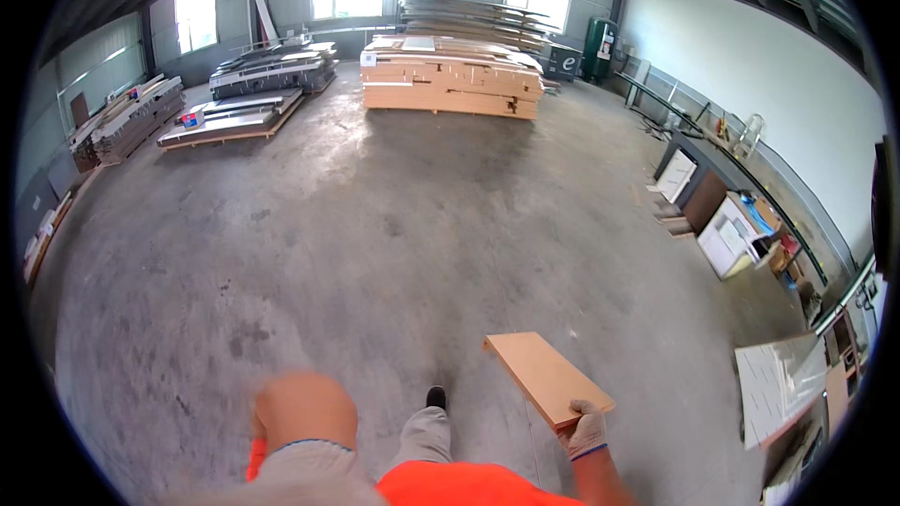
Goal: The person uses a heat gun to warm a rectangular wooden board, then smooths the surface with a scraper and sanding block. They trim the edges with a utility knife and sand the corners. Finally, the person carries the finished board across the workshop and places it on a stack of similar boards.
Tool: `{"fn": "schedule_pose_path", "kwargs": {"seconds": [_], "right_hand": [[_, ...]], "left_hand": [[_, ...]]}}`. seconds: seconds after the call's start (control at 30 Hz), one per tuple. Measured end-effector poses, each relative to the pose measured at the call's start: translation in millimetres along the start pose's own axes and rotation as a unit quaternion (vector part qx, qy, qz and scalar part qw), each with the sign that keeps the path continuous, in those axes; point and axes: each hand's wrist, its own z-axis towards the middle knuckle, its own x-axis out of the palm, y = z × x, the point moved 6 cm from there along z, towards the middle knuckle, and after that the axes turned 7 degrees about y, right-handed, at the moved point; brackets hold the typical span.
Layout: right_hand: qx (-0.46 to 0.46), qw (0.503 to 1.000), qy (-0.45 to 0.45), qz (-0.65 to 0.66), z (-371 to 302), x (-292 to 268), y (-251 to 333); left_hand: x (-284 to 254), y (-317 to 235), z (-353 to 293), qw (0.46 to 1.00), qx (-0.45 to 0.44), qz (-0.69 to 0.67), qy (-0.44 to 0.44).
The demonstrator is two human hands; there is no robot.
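My right hand [588, 429], in a pale knit glove with a blue-edged cuff, grips the near right end of a short tan board [544, 373]. Its thumb lies on the top face, and the fingers under the board are mostly hidden. The board is held out in front of me to the right, over the concrete floor. My left arm is bent up close, its bare forearm blurred. Only the glove of my left hand [314, 480] shows, at the lower edge and smeared; its fingers are out of sight.
Grey concrete floor [328, 253] spreads ahead. A big stack of tan boards [450, 84] stands at the back, with dark panels on pallets [248, 122] to its left. Along the right wall are a white cabinet [727, 239], cluttered offcuts and a leaning white panel [773, 389].
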Motion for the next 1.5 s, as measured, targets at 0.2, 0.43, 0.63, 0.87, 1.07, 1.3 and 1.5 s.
{"fn": "schedule_pose_path", "kwargs": {"seconds": [0.2,0.43,0.63,0.87,1.07,1.3,1.5], "right_hand": [[-0.022,0.999,0.002,-0.026,196.6,139.8,44.2],[-0.087,0.988,-0.114,-0.058,408.1,168.6,89.2],[-0.099,0.968,-0.210,-0.099,639.7,293.3,129.7],[-0.048,0.976,-0.023,-0.212,951.5,567.5,153.2],[0.086,0.976,0.185,-0.075,1186.6,793.0,140.6],[0.145,0.960,0.230,-0.063,1354.5,989.3,180.6],[0.097,0.962,0.243,-0.084,1559.6,1089.8,199.2]], "left_hand": [[-206.9,129.0,-240.3,0.939,-0.304,0.136,-0.083],[-387.8,370.1,-519.9,0.650,-0.670,-0.146,-0.327],[-572.4,479.5,-750.1,0.521,-0.766,-0.117,-0.359],[-734.8,502.9,-918.8,0.407,-0.726,-0.084,-0.548],[-896.1,571.3,-1100.5,0.331,-0.664,-0.109,-0.661],[-1184.3,729.3,-1210.4,0.441,-0.541,-0.296,-0.652],[-1411.4,864.6,-1312.3,0.501,-0.552,-0.255,-0.616]]}}
